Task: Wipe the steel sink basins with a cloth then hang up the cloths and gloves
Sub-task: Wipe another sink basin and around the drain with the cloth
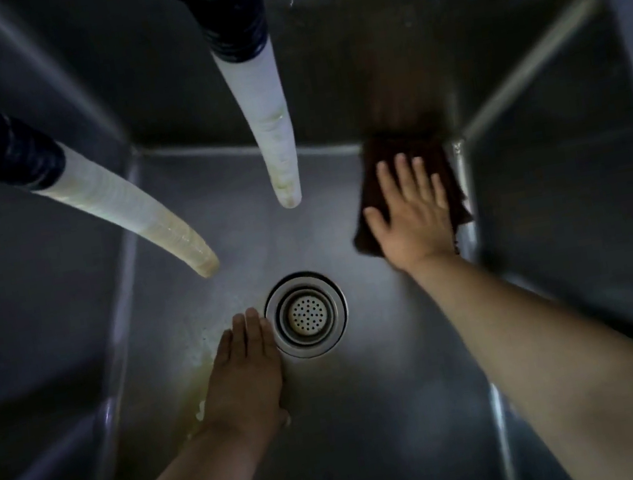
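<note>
I look straight down into a deep steel sink basin point(376, 417). A dark brown cloth point(400, 149) lies flat on the basin floor in the far right corner. My right hand point(412, 212) presses on it with fingers spread and straight. My left hand point(244, 371) rests flat on the basin floor, fingers together, just left of the round drain strainer point(307, 315).
Two white corrugated hoses with dark upper sleeves hang into the basin: one point(128, 211) from the left, one point(271, 122) from the top centre. Yellowish stains point(200, 378) mark the floor left of my left hand. Steep steel walls close in on all sides.
</note>
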Demonstrator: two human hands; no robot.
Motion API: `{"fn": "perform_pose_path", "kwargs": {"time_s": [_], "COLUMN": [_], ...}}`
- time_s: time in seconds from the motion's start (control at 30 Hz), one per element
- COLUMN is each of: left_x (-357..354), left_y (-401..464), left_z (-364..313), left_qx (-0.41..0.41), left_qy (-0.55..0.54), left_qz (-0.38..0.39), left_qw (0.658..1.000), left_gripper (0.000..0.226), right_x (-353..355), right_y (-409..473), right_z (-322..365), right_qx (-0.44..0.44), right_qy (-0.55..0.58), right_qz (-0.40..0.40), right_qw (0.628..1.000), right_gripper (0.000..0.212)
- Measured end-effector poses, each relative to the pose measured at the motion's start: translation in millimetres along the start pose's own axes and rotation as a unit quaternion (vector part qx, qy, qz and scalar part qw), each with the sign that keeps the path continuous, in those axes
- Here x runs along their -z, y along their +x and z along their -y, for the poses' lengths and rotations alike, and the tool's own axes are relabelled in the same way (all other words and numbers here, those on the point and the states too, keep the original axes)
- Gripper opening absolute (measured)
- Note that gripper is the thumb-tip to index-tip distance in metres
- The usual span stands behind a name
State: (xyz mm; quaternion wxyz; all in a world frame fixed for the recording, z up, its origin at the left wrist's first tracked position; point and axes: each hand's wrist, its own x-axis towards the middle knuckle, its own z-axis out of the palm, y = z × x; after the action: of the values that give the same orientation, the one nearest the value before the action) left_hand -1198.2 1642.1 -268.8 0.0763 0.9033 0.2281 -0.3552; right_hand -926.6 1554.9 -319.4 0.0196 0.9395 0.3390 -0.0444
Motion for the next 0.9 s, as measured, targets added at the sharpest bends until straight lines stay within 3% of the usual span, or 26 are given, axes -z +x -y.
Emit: {"fn": "perform_pose_path", "kwargs": {"time_s": [0.1, 0.27, 0.37, 0.5, 0.6, 0.77, 0.9], "left_x": [-3, -6, -7, -1, 7, 31, 53], "left_y": [1, 2, 1, -1, -9, -40, -89], "left_z": [1, 3, 2, -2, -2, 0, 18], "left_qx": [-0.002, -0.004, -0.007, 0.003, 0.006, 0.01, 0.026], "left_qy": [-0.002, -0.003, 0.013, 0.032, 0.026, -0.047, -0.099], "left_qz": [-0.001, -0.012, -0.01, -0.013, -0.009, -0.082, -0.141], "left_qw": [1.0, 1.0, 1.0, 0.999, 1.0, 0.996, 0.985], "left_gripper": [0.123, 0.125, 0.124, 0.125, 0.118, 0.088, 0.076], "right_x": [3, 3, 2, -4, -7, -4, 9], "right_y": [7, 34, 30, -3, -27, -55, -49], "right_z": [-18, 49, 81, 100, 87, 11, -11], "right_qx": [-0.08, -0.232, -0.173, 0.058, 0.138, -0.047, -0.075], "right_qy": [-0.012, 0.071, 0.066, 0.044, 0.043, 0.025, -0.033], "right_qz": [-0.006, -0.005, 0.005, 0.007, 0.031, 0.03, 0.045], "right_qw": [0.997, 0.97, 0.983, 0.997, 0.989, 0.998, 0.996], "right_gripper": [0.07, 0.079, 0.077, 0.072, 0.072, 0.076, 0.074]}}
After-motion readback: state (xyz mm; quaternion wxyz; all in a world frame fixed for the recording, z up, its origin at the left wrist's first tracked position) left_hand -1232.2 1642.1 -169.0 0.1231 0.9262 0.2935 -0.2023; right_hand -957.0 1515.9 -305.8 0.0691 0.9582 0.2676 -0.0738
